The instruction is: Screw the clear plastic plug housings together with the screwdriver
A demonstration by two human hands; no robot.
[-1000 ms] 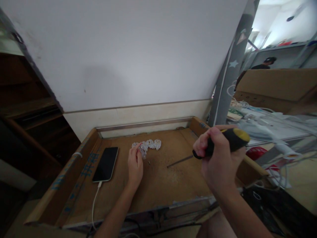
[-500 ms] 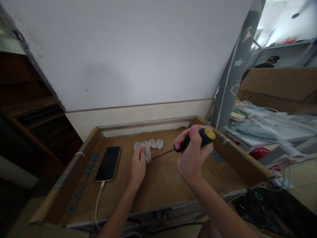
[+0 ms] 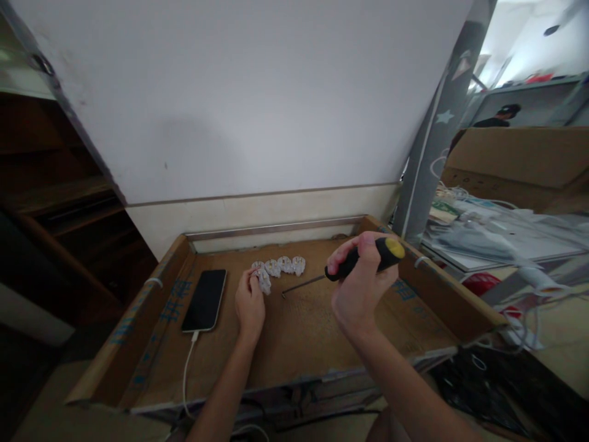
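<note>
My right hand [image 3: 363, 279] is wrapped round the black and yellow handle of a screwdriver [image 3: 302, 285]. Its metal shaft slants down to the left, and a tiny dark piece, perhaps a screw, shows at the tip near the cardboard. Between the fingertips of my left hand [image 3: 251, 304] is a small clear plastic piece [image 3: 264, 281], partly covered by the fingers. The screwdriver tip is apart from that piece, a little to its right. Just behind, several similar clear plastic pieces [image 3: 286, 264] with metal bits inside stand in a row.
A phone [image 3: 205, 301] with a white charging cable [image 3: 188, 368] lies at the left on the cardboard-lined tray [image 3: 317, 350]. Raised cardboard sides [image 3: 442, 301] flank the work surface. A pale panel rises behind. On the right are a grey post [image 3: 426, 147], a cluttered table and a person farther back.
My left hand has drawn the clear plastic piece left, away from the screwdriver tip. The right hand keeps the screwdriver in nearly the same place. The view has shifted slightly.
</note>
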